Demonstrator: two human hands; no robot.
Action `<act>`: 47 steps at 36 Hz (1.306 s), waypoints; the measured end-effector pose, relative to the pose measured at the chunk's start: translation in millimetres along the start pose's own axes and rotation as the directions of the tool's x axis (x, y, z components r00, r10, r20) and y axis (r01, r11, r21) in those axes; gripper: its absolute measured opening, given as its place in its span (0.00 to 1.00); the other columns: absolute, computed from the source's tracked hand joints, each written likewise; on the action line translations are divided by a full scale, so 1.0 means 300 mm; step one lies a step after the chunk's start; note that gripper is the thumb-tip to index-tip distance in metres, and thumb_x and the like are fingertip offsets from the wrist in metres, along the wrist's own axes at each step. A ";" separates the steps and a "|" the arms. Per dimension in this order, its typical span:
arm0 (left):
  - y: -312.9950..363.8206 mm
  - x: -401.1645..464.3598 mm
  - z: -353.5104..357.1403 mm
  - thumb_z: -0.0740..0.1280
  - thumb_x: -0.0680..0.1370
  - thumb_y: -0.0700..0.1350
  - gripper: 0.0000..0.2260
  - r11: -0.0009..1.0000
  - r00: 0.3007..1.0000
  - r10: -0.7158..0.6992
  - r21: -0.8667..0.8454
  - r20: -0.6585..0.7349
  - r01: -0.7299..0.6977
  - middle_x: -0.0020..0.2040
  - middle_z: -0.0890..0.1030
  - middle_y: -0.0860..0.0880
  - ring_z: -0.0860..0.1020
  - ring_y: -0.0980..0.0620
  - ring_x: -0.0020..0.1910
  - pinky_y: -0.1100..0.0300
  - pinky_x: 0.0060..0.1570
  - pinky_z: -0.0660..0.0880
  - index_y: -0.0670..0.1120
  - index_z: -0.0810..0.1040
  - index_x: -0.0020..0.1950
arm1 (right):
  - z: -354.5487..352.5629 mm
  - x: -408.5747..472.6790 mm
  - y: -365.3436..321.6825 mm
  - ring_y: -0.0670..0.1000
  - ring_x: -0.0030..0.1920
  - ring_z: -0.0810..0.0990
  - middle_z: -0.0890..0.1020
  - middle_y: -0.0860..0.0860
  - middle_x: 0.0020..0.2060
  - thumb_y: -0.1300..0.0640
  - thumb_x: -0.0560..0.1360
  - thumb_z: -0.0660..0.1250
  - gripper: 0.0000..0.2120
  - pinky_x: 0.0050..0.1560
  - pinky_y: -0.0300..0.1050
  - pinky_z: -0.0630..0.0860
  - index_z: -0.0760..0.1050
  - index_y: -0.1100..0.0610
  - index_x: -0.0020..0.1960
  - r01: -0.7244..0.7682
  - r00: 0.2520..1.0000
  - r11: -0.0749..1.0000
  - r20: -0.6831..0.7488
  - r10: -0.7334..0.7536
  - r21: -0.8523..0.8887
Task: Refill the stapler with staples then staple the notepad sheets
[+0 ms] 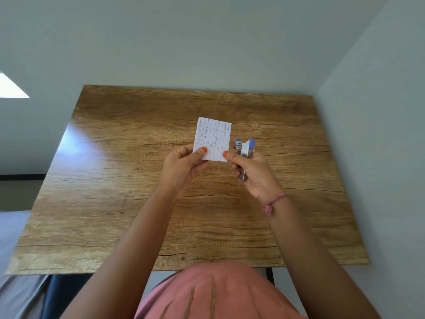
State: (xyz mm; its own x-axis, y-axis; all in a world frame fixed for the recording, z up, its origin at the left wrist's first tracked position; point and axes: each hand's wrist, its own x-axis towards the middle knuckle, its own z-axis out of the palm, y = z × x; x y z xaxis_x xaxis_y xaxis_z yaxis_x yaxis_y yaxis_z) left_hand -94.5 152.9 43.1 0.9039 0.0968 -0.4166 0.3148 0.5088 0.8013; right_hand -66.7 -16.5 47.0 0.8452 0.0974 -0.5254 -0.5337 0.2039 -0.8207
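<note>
Above the middle of the wooden table [142, 171], the person holds up the notepad sheets [212, 138], a small lined slip with handwriting, the left hand [184, 164] pinching its lower left corner between thumb and fingers. The right hand [249, 171] has its fingers wrapped round a small blue and silver stapler [244, 149], nose pointing away, while its thumb seems to press the slip's lower right corner. From here I cannot tell whether paper and stapler touch.
</note>
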 end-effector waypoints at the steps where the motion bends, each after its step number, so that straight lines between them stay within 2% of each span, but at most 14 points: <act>1: 0.002 0.001 -0.010 0.70 0.76 0.39 0.04 1.000 1.000 0.003 0.013 -0.008 -0.003 0.50 0.85 0.44 0.84 0.48 0.50 0.63 0.42 0.80 0.41 0.80 0.50 | 0.003 0.004 0.002 0.41 0.28 0.75 0.82 0.46 0.32 0.61 0.67 0.78 0.12 0.25 0.35 0.70 0.77 0.54 0.46 0.002 1.000 1.000 -0.006 -0.002 -0.004; 8: 0.013 0.026 -0.108 0.71 0.75 0.38 0.04 0.980 0.992 0.054 0.197 -0.116 -0.030 0.48 0.86 0.45 0.84 0.49 0.49 0.57 0.50 0.81 0.41 0.82 0.49 | 0.052 0.042 0.024 0.41 0.26 0.74 0.81 0.44 0.29 0.61 0.68 0.77 0.12 0.24 0.34 0.70 0.76 0.56 0.47 0.009 1.000 0.999 -0.014 -0.010 -0.046; 13: 0.036 0.053 -0.176 0.72 0.74 0.37 0.03 0.982 0.977 0.061 0.187 -0.206 -0.022 0.46 0.86 0.45 0.84 0.49 0.47 0.59 0.46 0.81 0.40 0.83 0.46 | 0.108 0.073 0.046 0.41 0.28 0.76 0.82 0.48 0.35 0.61 0.68 0.77 0.11 0.25 0.35 0.70 0.76 0.55 0.46 -0.003 1.000 0.999 -0.007 0.002 -0.043; 16: 0.061 0.076 -0.226 0.72 0.74 0.36 0.03 0.984 0.962 0.080 0.175 -0.263 -0.034 0.46 0.85 0.45 0.84 0.51 0.46 0.63 0.42 0.81 0.40 0.83 0.46 | 0.140 0.086 0.050 0.41 0.30 0.76 0.86 0.52 0.42 0.59 0.69 0.76 0.15 0.26 0.35 0.71 0.77 0.58 0.54 -0.008 1.000 0.999 0.002 0.008 -0.041; 19: 0.086 0.110 -0.275 0.73 0.74 0.37 0.07 0.979 0.945 0.097 0.201 -0.313 -0.034 0.49 0.84 0.45 0.84 0.51 0.48 0.62 0.45 0.81 0.38 0.82 0.51 | 0.169 0.100 0.050 0.42 0.32 0.76 0.86 0.55 0.48 0.58 0.70 0.75 0.17 0.27 0.35 0.71 0.76 0.60 0.57 -0.026 1.000 0.998 -0.018 0.025 -0.052; 23: 0.111 0.166 -0.319 0.73 0.73 0.38 0.07 0.975 0.933 0.092 0.223 -0.348 -0.013 0.50 0.84 0.47 0.84 0.53 0.48 0.62 0.46 0.80 0.39 0.82 0.51 | 0.199 0.128 0.054 0.42 0.33 0.76 0.86 0.54 0.49 0.59 0.71 0.74 0.10 0.29 0.35 0.70 0.78 0.56 0.51 -0.025 0.999 0.998 -0.034 0.023 -0.056; 25: 0.120 0.192 -0.333 0.73 0.73 0.38 0.04 0.968 0.928 0.099 0.251 -0.360 -0.006 0.48 0.85 0.48 0.84 0.55 0.46 0.62 0.45 0.80 0.42 0.83 0.48 | 0.210 0.139 0.058 0.42 0.33 0.76 0.86 0.54 0.48 0.59 0.71 0.74 0.06 0.29 0.36 0.70 0.79 0.54 0.46 -0.018 0.999 0.998 -0.043 0.016 -0.062; 29: 0.129 0.237 -0.350 0.74 0.73 0.38 0.03 0.954 0.928 0.098 0.301 -0.360 0.016 0.46 0.85 0.48 0.84 0.56 0.43 0.65 0.43 0.80 0.44 0.83 0.46 | 0.228 0.153 0.067 0.42 0.33 0.76 0.86 0.52 0.46 0.59 0.72 0.73 0.04 0.30 0.36 0.70 0.80 0.51 0.41 -0.011 0.998 0.997 -0.061 0.006 -0.070; 34: 0.137 0.267 -0.356 0.76 0.71 0.42 0.04 0.919 0.929 0.121 0.393 -0.348 0.028 0.41 0.86 0.51 0.84 0.57 0.39 0.69 0.36 0.78 0.46 0.83 0.44 | 0.241 0.157 0.075 0.42 0.33 0.76 0.86 0.51 0.45 0.59 0.74 0.71 0.03 0.29 0.35 0.70 0.79 0.54 0.47 -0.001 0.997 0.997 -0.078 -0.005 -0.076; 40: 0.132 0.283 -0.368 0.76 0.71 0.43 0.04 0.845 0.934 0.199 0.534 -0.297 -0.010 0.35 0.85 0.50 0.84 0.56 0.36 0.67 0.34 0.79 0.46 0.82 0.42 | 0.250 0.153 0.076 0.42 0.32 0.77 0.86 0.50 0.42 0.57 0.75 0.70 0.03 0.30 0.36 0.72 0.78 0.54 0.49 0.007 0.996 0.999 -0.087 -0.011 -0.053; 47: 0.124 0.274 -0.378 0.76 0.71 0.44 0.10 0.819 0.937 0.258 0.568 -0.236 -0.082 0.39 0.84 0.48 0.84 0.55 0.35 0.65 0.34 0.80 0.43 0.80 0.49 | 0.242 0.148 0.085 0.46 0.35 0.78 0.84 0.55 0.46 0.57 0.80 0.61 0.06 0.33 0.38 0.74 0.75 0.55 0.54 -0.010 1.000 0.996 -0.018 0.012 0.092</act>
State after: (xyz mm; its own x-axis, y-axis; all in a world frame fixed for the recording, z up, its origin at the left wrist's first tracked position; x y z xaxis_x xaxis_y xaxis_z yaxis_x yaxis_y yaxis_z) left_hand -41.2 276.7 -10.1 0.8597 0.4239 -0.2849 0.3479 -0.0776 0.9343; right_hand -40.8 63.7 19.2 0.8381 0.0819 -0.5394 -0.5376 0.2920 -0.7910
